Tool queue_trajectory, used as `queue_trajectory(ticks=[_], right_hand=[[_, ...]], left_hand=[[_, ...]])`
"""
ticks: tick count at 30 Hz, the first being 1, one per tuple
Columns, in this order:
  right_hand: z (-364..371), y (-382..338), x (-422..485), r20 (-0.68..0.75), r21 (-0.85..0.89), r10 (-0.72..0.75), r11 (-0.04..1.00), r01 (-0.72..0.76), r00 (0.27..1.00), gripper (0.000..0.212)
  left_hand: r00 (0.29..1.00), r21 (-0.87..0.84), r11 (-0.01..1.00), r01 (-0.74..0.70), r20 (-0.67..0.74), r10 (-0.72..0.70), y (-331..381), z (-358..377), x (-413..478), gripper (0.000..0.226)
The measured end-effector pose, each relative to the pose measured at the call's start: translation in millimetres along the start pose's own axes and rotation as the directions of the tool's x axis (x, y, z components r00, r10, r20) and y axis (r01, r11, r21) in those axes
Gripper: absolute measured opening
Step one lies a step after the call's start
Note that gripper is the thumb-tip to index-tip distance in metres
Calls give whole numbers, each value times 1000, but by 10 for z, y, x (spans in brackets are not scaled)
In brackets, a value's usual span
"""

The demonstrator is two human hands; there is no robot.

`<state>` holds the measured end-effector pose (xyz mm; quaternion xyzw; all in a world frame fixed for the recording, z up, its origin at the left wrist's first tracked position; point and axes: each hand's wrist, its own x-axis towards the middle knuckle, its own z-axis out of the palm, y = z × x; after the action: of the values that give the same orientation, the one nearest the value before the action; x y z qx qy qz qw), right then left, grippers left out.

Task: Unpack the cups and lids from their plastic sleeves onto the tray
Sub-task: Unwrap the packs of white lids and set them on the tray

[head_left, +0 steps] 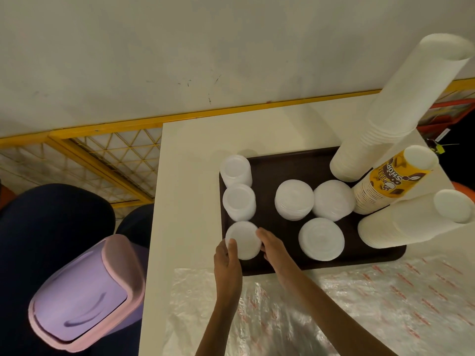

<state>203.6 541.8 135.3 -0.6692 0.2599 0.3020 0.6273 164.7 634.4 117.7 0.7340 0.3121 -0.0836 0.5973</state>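
Bin, lilac with a pink rim: on the floor, near left, beside the table.

Tray, dark: on the table, holding all the stacks.

Small lid stacks, two: far-left edge of the tray.

Near-left lid stack: at the tray's near-left corner, between both hands.

Left hand: forearm reaching in from the near edge, thumb on the stack's rim, fingers curled to its left side.

Right hand: fingers closed against the stack's right side.

Step, as judged: seating this stack. Next: release both hands evenly so that it stays upright.

Wide lid stacks, three: tray centre.

Cup stacks: tray's right, the middle one printed.

Plastic sleeves: flattened, near right.
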Motion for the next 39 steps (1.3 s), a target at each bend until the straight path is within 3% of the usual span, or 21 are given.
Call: queue_trajectory(ticks=[9,13,18,22,24,26,30,33,35,39], right_hand=[[27,-86,41,-1,6,-48,999,48,999,39],[9,-37,36,-22,-53,-74,996,73,997,51],[-253,20,-105,-52,-203,-292,939,276,955,46],[-780,-86,-77,-203,-282,-475,866,414,856,35],[-1041,-184,-46,-308,-283,-516,852,441,799,32],[-1221,-250,-11,-403,-276,-516,856,438,755,33],[-1381,-252,42,-473,-321,-515,856,404,715,33],[-1382,-309,145,-374,-459,-589,789,409,716,35],[-1389,-443,270,-260,-584,-615,714,387,744,38],[-1448,-789,534,-29,-850,-485,472,233,874,53]], left_hand=[[1000,21,1000,13,6,-13,37,15,132,40],[998,26,999,29,-63,-27,46,22,95,43],[919,-17,967,-254,-314,236,345,27,-175,33],[892,-178,893,-414,-277,358,631,147,-383,26],[932,-254,901,-352,-190,310,709,300,-436,15],[981,-322,927,-193,-57,185,700,481,-426,17],[982,-229,963,145,155,-111,545,847,-248,41],[938,-181,926,331,171,-302,489,1044,-30,54],[927,-125,923,365,148,-346,473,1130,123,57],[910,-95,914,393,181,-373,490,1256,268,69]])
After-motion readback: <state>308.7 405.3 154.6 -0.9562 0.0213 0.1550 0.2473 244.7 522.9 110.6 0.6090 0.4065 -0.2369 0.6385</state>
